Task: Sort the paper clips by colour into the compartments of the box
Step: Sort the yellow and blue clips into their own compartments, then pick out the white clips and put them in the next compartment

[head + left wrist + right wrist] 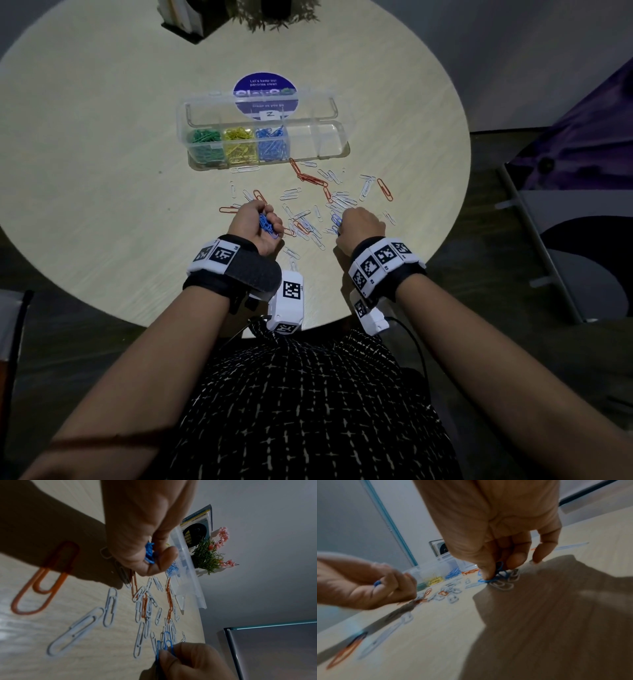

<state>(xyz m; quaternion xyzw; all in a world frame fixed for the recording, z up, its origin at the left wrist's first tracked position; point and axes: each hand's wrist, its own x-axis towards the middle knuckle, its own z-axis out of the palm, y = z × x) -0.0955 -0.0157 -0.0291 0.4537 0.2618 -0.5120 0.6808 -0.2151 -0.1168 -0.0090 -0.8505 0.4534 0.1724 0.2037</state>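
Left hand curled around a bunch of blue clips; right hand pinching blue paper clips above the tabletop. White and orange clips scattered between hands and clear box; green, yellow, blue compartments filled.

A round pale wooden table carried a purple sticker at its middle; at the far edge stood a flowering plant and a book.
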